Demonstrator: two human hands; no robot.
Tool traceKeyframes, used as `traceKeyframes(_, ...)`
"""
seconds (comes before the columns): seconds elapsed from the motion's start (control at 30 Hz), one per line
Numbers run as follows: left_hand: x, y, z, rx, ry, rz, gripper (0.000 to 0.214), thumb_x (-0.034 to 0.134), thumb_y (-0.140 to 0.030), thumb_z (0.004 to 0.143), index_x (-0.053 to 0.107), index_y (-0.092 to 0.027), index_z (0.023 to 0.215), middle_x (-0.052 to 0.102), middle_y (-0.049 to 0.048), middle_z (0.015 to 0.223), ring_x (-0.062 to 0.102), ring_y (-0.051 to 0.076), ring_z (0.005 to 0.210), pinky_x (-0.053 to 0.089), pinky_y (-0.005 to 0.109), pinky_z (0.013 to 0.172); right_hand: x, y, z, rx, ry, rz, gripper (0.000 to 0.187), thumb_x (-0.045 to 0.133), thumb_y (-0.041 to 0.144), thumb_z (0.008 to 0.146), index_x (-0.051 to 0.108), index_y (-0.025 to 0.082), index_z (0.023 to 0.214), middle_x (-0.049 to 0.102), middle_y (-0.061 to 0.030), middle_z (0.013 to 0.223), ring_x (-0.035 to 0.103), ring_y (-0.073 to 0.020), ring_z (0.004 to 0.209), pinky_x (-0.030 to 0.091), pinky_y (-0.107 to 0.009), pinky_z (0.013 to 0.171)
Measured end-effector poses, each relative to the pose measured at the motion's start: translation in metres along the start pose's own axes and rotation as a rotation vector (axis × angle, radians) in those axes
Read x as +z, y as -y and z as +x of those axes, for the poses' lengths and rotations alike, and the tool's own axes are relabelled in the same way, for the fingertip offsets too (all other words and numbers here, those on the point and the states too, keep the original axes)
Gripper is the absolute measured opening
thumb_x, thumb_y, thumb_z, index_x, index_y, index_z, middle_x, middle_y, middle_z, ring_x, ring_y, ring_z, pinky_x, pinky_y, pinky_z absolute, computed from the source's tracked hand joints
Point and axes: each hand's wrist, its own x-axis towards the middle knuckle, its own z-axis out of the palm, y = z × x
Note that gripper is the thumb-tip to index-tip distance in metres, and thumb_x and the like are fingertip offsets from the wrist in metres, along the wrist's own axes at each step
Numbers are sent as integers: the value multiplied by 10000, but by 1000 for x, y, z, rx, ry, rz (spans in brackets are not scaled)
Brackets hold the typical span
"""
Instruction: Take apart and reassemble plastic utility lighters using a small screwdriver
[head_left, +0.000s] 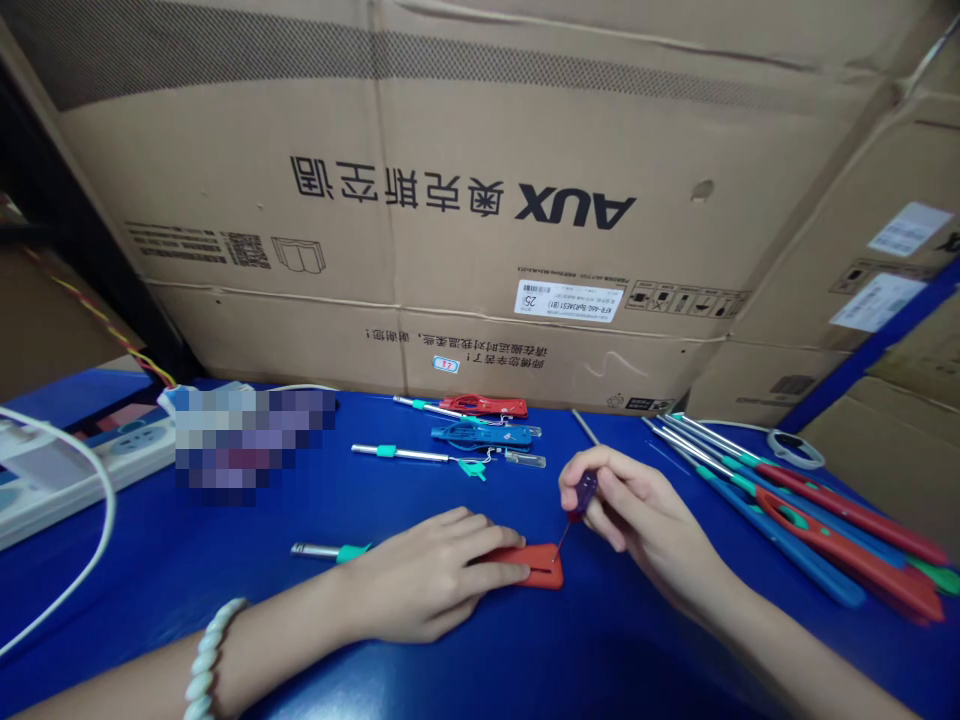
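My left hand (442, 570) lies over an orange stick lighter (546, 578) and presses its plastic handle to the table. The metal tube (315, 550) and green collar of that lighter stick out to the left, beyond my wrist. In my right hand (637, 510) is a small screwdriver (586, 490) with a dark purple handle, pinched between thumb and fingers. Its thin shaft slants down, and the tip meets the orange handle near its right end, beside a dark slot. My left palm hides the middle of the lighter.
Behind my hands lie opened lighter parts: a red shell (487, 405), a blue shell (480, 435) and a metal tube (405, 453) with wires. Several lighters (847, 510) are piled at the right. A power strip (135, 450) and white cable occupy the left; a large cardboard box (450, 250) stands behind.
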Motion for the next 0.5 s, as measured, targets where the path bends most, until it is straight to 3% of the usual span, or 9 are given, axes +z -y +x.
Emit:
traceKeyframes(0.1,0,0,0,6,-6,-3,508,446,-70,856,441,-197,1347,507,109,1295,518,235,1008,452,374,881,1,0,1,-24,-15,20,322,415,463,984,571,183,955,591,4,734,314,-50,464,238,-243,490)
traceKeyframes(0.27,0,0,-1,1,15,-2,530,443,-66,851,424,-198,1363,490,109,1318,510,240,1024,444,382,892,2,1,3,-40,-27,20,279,665,417,851,463,231,902,572,44,705,315,-58,472,215,-201,433)
traceKeyframes(0.37,0,0,-1,-8,27,3,532,450,-72,852,420,-205,1367,487,105,1321,509,240,1023,441,378,894,2,2,3,-37,-50,-95,188,589,390,900,537,209,904,620,-3,800,361,-57,465,284,-205,433)
traceKeyframes(0.5,-1,0,-1,-9,30,10,519,447,-77,858,428,-211,1359,493,104,1315,513,240,1019,443,371,890,5,3,-1,-117,-148,-303,220,454,359,970,603,201,1005,641,-28,842,428,-81,486,422,-260,546)
